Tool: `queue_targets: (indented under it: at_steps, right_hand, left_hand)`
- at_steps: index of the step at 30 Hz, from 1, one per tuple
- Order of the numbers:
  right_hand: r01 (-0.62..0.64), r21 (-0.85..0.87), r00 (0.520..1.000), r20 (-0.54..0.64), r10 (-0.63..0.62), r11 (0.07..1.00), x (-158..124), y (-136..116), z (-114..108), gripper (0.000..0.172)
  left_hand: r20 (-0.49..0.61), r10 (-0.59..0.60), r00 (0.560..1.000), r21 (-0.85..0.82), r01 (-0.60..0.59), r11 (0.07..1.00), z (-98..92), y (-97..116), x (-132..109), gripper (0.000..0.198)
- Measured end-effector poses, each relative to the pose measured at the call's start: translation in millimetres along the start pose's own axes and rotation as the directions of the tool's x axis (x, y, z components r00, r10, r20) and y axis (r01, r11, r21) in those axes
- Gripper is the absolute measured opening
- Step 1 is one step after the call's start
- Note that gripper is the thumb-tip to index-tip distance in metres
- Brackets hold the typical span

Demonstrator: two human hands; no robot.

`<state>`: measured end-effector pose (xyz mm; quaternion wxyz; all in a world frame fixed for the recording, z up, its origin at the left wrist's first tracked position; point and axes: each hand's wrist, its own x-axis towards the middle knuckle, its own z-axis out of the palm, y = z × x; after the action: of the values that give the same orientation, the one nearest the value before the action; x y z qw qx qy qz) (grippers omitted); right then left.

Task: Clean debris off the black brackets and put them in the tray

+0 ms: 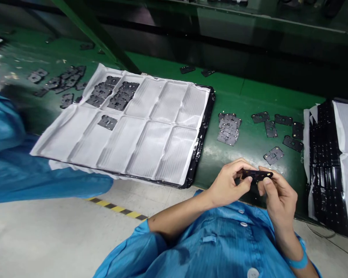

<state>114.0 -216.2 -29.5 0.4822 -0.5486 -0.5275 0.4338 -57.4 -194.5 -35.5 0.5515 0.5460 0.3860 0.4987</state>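
Head view: both hands at lower right of the frame, grasping one dark flat part (257, 175) between them, thumbs on its near face, part tilted nearly edge-on to the camera. Left hand (230, 182) grips its left end, right hand (280, 197) its right end; blue band (298, 262) on the right wrist. Held part is above the near edge of the green bench (207, 158). Just beyond the hands, a single part (273, 155) lies flat; farther up, loose parts (283, 119) scatter right of centre, and an overlapping row of parts (229, 129) sits left of them. Centre-left of the frame: black tray with white liner (150, 150), two rows of compartments; several parts in each of the two leftmost upper ones, one part (107, 122) in the second lower one from the left. More parts (68, 79) heap at upper left, two parts (187, 69) lie at upper middle. Right edge: stacked black trays (326, 173), white sheets showing. Left edge: another person's blue sleeve (4, 119). Yellow-black floor tape (118, 209) at lower left
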Motion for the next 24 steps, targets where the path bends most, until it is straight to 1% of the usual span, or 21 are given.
queue_targets:
  at_steps: [2, 8, 10, 12, 14, 15, 18, 20, 21, 24]
  right_hand:
    - [-0.016, 0.022, 1.000, -0.006, 0.016, 1.000, 1.5, 1.1, -0.3, 0.026]
    - [-0.081, 0.007, 0.996, -0.031, 0.081, 0.997, 5.2, 7.4, -0.4, 0.029]
    - [-0.091, 0.010, 0.996, -0.025, 0.091, 0.996, 5.9, 8.5, 0.3, 0.026]
    - [-0.090, 0.006, 0.996, -0.014, 0.090, 0.996, 6.5, 8.4, 1.0, 0.019]
    - [-0.076, 0.009, 0.997, 0.013, 0.076, 0.997, 6.9, 7.5, 0.3, 0.014]
    - [-0.070, 0.018, 0.997, 0.039, 0.069, 0.997, 7.1, 7.0, -0.8, 0.015]
    - [-0.065, 0.054, 0.989, 0.138, 0.057, 0.996, 7.2, 5.4, -6.5, 0.022]
    - [-0.061, 0.019, 0.984, 0.170, 0.057, 0.998, 7.1, 3.7, -10.0, 0.029]
    - [-0.054, -0.023, 0.984, 0.167, 0.057, 0.998, 7.1, 2.5, -11.0, 0.030]
    - [-0.040, -0.132, 0.990, 0.131, 0.057, 0.990, 7.8, -2.3, -10.3, 0.019]
  left_hand:
    - [0.002, 0.012, 1.000, 0.045, -0.012, 0.999, -0.3, 1.7, 0.0, 0.012]
    - [0.031, -0.025, 0.999, 0.101, 0.022, 0.995, -0.9, 2.7, -1.3, 0.016]
    - [0.042, -0.029, 0.999, 0.113, 0.024, 0.993, -1.0, 2.4, -2.1, 0.016]
    - [0.041, -0.038, 0.998, 0.123, 0.033, 0.992, -1.3, 2.0, -2.6, 0.015]
    - [0.030, -0.054, 0.998, 0.123, 0.049, 0.991, -1.7, 1.5, -2.7, 0.015]
    - [0.022, -0.065, 0.998, 0.118, 0.062, 0.991, -1.9, 1.4, -2.5, 0.014]
    - [0.008, -0.108, 0.994, 0.077, 0.107, 0.991, -1.5, 2.3, -1.4, 0.010]
    - [0.022, -0.132, 0.991, 0.028, 0.132, 0.991, -0.4, 3.7, -0.3, 0.011]
    - [0.035, -0.141, 0.989, 0.002, 0.141, 0.990, 0.2, 4.4, 0.3, 0.013]
    - [0.073, -0.175, 0.982, -0.027, 0.177, 0.984, -1.0, 4.3, 0.4, 0.015]
